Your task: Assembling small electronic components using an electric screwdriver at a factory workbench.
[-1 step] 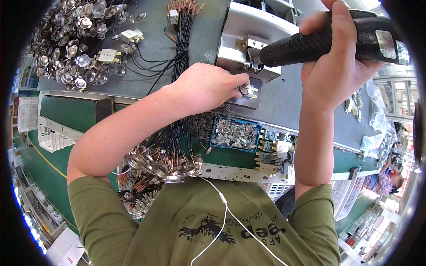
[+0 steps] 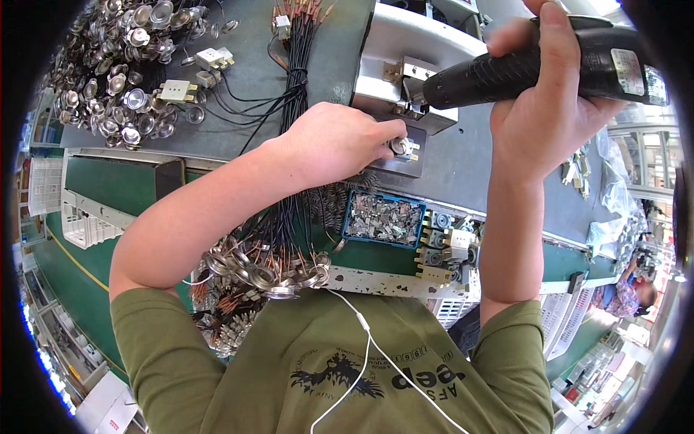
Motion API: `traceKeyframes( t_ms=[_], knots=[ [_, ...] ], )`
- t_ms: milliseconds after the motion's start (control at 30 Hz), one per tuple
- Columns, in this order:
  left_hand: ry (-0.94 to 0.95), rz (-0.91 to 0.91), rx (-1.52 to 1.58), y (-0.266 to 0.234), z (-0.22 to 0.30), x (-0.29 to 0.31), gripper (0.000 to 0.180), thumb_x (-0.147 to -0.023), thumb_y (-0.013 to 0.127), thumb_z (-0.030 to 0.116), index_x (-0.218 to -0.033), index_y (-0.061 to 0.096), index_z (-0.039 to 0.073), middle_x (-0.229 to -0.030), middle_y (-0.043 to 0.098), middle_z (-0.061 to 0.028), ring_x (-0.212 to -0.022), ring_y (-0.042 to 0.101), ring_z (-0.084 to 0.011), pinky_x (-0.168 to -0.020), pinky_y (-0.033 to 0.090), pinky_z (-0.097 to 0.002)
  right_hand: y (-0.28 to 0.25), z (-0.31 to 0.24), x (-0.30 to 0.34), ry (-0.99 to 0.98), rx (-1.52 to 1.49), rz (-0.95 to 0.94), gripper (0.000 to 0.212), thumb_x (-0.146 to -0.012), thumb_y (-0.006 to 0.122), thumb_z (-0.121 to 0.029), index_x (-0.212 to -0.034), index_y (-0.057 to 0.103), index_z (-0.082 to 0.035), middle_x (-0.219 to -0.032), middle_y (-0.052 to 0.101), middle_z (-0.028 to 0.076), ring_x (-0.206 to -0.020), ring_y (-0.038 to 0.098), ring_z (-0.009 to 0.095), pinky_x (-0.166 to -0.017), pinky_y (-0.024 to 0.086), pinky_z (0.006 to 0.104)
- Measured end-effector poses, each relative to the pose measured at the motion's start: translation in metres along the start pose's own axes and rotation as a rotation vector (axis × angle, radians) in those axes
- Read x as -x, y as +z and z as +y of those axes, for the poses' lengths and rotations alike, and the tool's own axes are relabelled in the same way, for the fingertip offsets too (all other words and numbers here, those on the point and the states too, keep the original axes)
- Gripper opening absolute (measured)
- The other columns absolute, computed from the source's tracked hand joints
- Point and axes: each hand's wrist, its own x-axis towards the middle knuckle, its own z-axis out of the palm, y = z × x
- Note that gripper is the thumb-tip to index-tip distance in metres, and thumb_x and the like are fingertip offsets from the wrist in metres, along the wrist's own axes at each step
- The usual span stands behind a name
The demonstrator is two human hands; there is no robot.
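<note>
My right hand (image 2: 546, 108) is wrapped around a black electric screwdriver (image 2: 491, 78) with a ribbed grip. Its narrow end points left, close to a small metal fixture (image 2: 418, 71) on a bracket. With its fingers closed, my left hand (image 2: 332, 145) holds a small pale connector block (image 2: 402, 148) with brass-coloured prongs, over a flat metal plate (image 2: 405, 168) at the bench edge. The fingertips partly cover this block. Under the left wrist runs a thick bundle of black wires (image 2: 295, 101).
A pile of round metal caps on wires (image 2: 123, 79) fills the far left. Nearer are a blue tray (image 2: 345, 230) of small metal pieces, several connector blocks (image 2: 452, 246) and hanging wired caps (image 2: 267, 275). A large metal bracket (image 2: 383, 36) stands behind the plate.
</note>
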Motion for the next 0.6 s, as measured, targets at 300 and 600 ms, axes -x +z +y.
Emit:
traceKeyframes(
  t_ms=[300,600],
  knots=[
    [-0.060,-0.084,-0.019,-0.005,0.003,-0.003,0.031,-0.099,0.064,0.033,-0.127,0.062,0.019,-0.088,0.073,-0.0105,-0.084,0.072,-0.0335,-0.072,0.056,-0.0466,0.003,0.001,0.002,-0.059,0.024,-0.029,0.017,-0.098,0.068,-0.007,-0.108,0.058,0.003,-0.089,0.069,0.014,-0.057,0.062,0.015,-0.051,0.050,0.0278],
    [0.024,0.000,-0.042,0.006,-0.001,0.001,0.026,-0.100,0.062,0.032,-0.118,0.061,0.014,-0.082,0.071,-0.0100,-0.083,0.072,-0.0320,-0.068,0.055,-0.0475,0.016,-0.008,0.014,-0.066,0.211,-0.047,0.038,-0.095,0.071,0.000,-0.123,0.045,-0.002,-0.085,0.067,0.010,-0.056,0.063,0.014,-0.052,0.051,0.0266]
  ],
)
